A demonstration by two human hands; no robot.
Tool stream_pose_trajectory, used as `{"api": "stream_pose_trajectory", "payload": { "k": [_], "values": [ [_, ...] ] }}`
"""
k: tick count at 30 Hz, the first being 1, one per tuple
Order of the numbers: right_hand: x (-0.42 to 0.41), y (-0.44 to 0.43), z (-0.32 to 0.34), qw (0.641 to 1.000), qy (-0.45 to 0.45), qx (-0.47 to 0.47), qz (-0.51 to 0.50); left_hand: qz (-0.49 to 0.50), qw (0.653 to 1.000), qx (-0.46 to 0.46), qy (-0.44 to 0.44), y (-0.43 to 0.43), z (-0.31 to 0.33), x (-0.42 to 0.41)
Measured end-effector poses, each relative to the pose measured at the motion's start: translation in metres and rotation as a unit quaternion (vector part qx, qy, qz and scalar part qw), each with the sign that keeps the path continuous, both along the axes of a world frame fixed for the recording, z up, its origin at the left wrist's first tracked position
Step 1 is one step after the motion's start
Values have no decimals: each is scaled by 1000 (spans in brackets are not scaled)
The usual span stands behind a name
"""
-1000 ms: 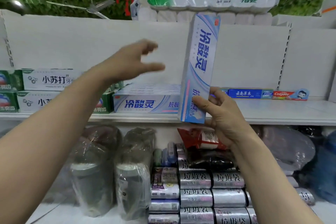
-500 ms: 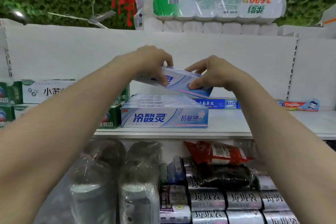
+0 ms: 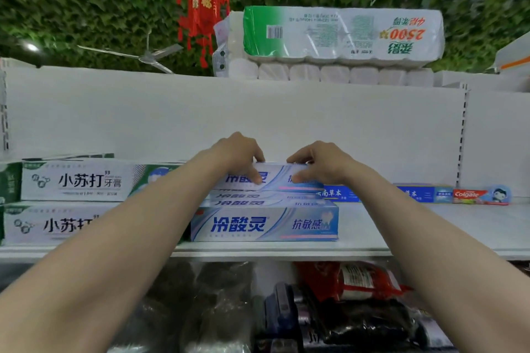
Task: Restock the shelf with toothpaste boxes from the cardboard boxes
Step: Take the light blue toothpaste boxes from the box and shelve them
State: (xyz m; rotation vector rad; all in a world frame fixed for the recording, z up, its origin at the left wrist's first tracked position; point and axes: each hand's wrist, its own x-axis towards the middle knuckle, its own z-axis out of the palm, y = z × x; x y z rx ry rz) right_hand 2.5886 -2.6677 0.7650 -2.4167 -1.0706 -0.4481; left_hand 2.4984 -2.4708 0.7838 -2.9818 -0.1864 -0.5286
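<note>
The fingers [image 3: 253, 174] of the left hand [image 3: 235, 156] and the right hand [image 3: 321, 165] are curled round the toothpaste box [image 3: 276, 179], with the thumbs pressed on its front face. The box is held level at the top of the stack [image 3: 263, 225], toward the back of the shelf [image 3: 430, 226]. It should be squared with the boxes beneath before the grip is released, so that none is nudged forward.

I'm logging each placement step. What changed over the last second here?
The toothpaste box, upright in the right hand a second ago, was turned flat; the left hand took its other end, and both lowered it onto the rear of the stack. Both hands grip it. The stack, the green-white boxes at left and the Colgate box stayed put.
</note>
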Motion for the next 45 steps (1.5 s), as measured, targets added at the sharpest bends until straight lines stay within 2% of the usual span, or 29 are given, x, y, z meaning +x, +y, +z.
{"api": "stream_pose_trajectory", "payload": {
  "k": [6,10,14,18,31,45],
  "values": [
    [-7,-3,-2,999,-14,-35,-10,33,999,-2,-10,-10,-5,-4],
    [-21,-17,13,996,-66,-61,-25,54,998,2,-39,-28,0,-27],
    [-48,-39,27,992,-107,-57,-32,53,995,-31,-84,-54,5,-62],
    [-82,-62,28,991,-123,-57,-11,65,992,-67,-89,-76,1,-104],
    [-195,-90,-30,988,-74,-105,86,188,975,-88,-72,-125,-61,-263],
    [-282,-13,-91,967,-18,-142,209,328,937,-121,-21,-77,-123,-382]
  ]
}}
